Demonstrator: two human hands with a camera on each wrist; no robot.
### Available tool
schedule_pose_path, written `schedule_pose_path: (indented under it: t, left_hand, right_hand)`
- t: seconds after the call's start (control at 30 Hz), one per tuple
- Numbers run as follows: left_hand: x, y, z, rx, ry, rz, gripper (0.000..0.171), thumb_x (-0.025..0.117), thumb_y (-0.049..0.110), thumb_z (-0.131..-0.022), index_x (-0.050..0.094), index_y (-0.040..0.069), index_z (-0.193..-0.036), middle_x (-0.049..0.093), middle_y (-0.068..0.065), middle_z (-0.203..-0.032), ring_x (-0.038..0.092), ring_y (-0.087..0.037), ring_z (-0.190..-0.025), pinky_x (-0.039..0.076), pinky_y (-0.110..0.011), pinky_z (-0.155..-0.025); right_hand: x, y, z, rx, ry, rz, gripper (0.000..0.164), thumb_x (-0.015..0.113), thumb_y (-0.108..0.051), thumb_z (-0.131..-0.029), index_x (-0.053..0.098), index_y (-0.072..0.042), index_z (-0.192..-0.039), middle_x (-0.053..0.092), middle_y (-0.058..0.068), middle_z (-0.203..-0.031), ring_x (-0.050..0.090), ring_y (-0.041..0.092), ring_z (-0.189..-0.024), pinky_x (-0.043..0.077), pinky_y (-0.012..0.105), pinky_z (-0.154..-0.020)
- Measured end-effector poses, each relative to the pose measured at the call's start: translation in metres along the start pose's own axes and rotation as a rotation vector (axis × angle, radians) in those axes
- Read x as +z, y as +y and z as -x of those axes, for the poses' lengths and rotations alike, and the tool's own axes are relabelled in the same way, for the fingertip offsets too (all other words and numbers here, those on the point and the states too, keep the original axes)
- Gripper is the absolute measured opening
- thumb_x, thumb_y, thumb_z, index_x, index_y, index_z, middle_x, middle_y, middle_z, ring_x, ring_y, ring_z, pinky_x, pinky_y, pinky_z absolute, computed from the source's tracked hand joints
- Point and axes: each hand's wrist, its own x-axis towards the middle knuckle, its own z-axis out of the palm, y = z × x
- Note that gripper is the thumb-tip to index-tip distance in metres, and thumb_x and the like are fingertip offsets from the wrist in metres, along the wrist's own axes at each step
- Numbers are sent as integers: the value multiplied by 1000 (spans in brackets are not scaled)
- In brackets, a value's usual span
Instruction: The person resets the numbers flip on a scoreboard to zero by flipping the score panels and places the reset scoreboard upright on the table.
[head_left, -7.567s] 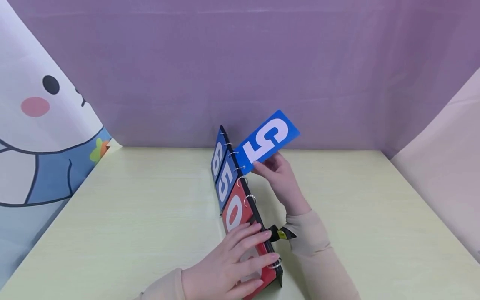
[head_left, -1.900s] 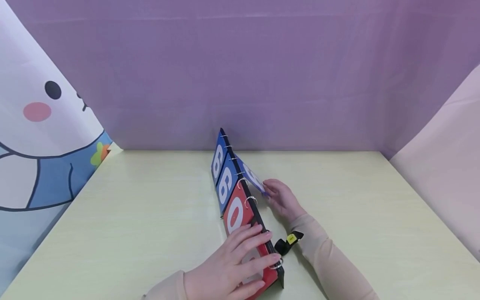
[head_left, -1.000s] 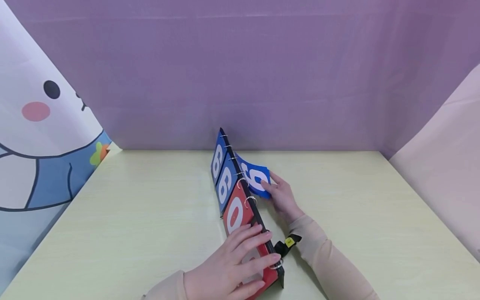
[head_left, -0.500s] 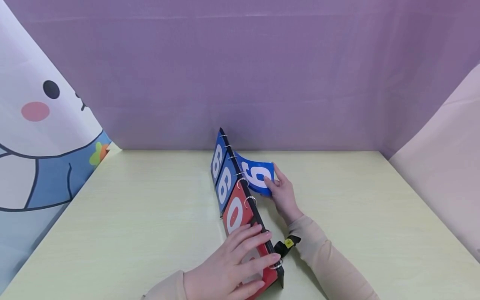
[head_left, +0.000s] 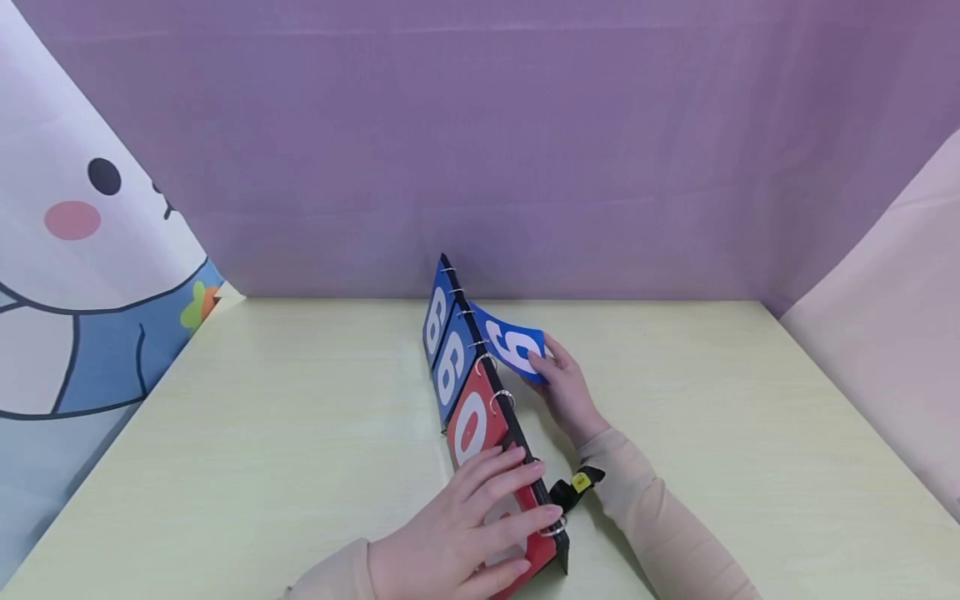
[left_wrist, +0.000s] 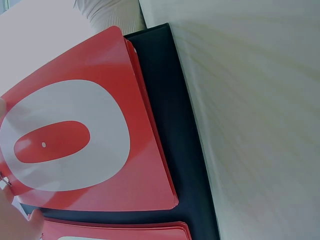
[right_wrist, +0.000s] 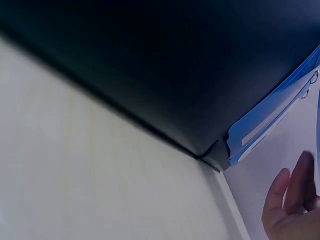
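A black tabletop flip scoreboard [head_left: 517, 433] stands upright in the middle of the table, its number cards hung on metal rings along the top edge. Its left face shows two blue cards with a white 6 each, then red cards with 0 [left_wrist: 55, 140]. My left hand [head_left: 450, 533] lies across the nearest red card, fingers extended over the top edge and largely covering that card. On the right side, my right hand [head_left: 567, 392] pinches the lower end of a flipped blue card [head_left: 517, 346], also marked 6, between thumb and fingers. More blue cards [right_wrist: 270, 115] hang behind.
The pale wooden table [head_left: 315, 417] extends to both sides of the scoreboard. A purple cloth [head_left: 480, 150] hangs along its far edge, with a cartoon-printed cloth [head_left: 71, 250] at left. A black gadget with a yellow patch [head_left: 577, 486] is at the right wrist.
Earlier the right hand held up a blue 5 card and the front showed 5; that place now shows 6. Since half a second ago the pinched card has tipped slightly. Left hand stays put.
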Motion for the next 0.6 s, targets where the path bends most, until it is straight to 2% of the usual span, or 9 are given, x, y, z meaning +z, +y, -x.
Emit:
schedule_pose_path:
  t: [0.13, 0.27, 0.47, 0.6]
  left_hand:
    - [-1, 0, 0, 2, -3, 1, 50, 48, 34, -95, 38, 21, -142, 25, -7, -151, 23, -24, -139, 30, -45, -109]
    - [-2, -1, 0, 6, 2, -2, 49, 49, 33, -95, 40, 20, -141, 25, -7, -151, 23, -25, -139, 30, -46, -109]
    - [-2, -2, -1, 3, -10, 0, 49, 49, 34, -94, 41, 20, -141, 25, -7, -151, 22, -24, -139, 29, -44, -110]
    - [-2, -1, 0, -5, -31, 10, 50, 49, 34, -94, 39, 21, -142, 23, -7, -152, 21, -24, -139, 29, -44, -110]
  right_hand:
    - [-3, -2, -2, 17, 10, -107, 53, 49, -10, -95, 32, -4, -146, 65, -6, -91, 62, 1, -74, 50, 18, -75]
    - [-6, -8, -3, 5, 20, -184, 50, 47, -12, -96, 35, -4, -144, 66, -8, -88, 61, 1, -72, 49, 20, -75]
    - [-15, -27, -3, -71, -22, -176, 49, 41, -18, -99, 32, -6, -146, 63, -8, -97, 61, 2, -79, 49, 22, -82]
    - [-18, -41, -2, -122, -14, -239, 51, 37, -14, -99, 24, -10, -149, 57, -2, -109, 62, 2, -84, 48, 21, -84]
